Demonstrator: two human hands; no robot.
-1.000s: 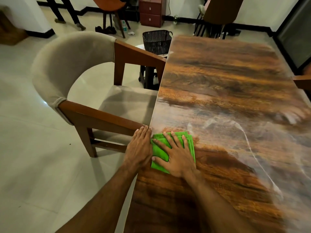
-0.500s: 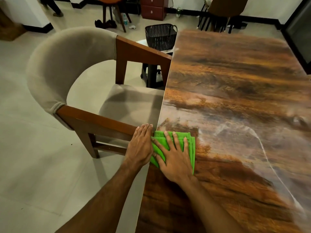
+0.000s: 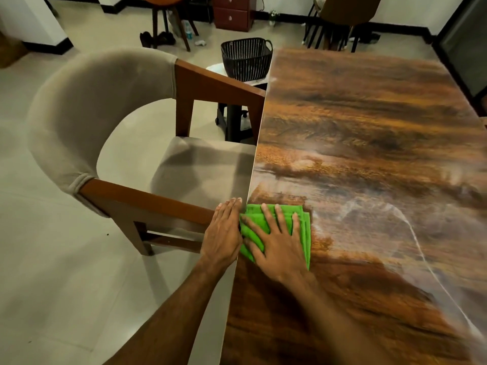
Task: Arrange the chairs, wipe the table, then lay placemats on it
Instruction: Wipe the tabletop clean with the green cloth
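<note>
One beige chair [image 3: 105, 122] with wooden arms stands at the table's left edge. The left hand [image 3: 224, 233] lies flat, fingers together and extended, against that edge, holding nothing. Touching it, one folded green cloth [image 3: 303, 227] lies on the table [image 3: 369, 127], pressed under the right hand [image 3: 276, 243], open with fingers spread.

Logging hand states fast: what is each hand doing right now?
Left hand: open, flat at the wooden table's left edge, holding nothing.
Right hand: open, fingers spread, pressing the folded green cloth onto the table.
</note>
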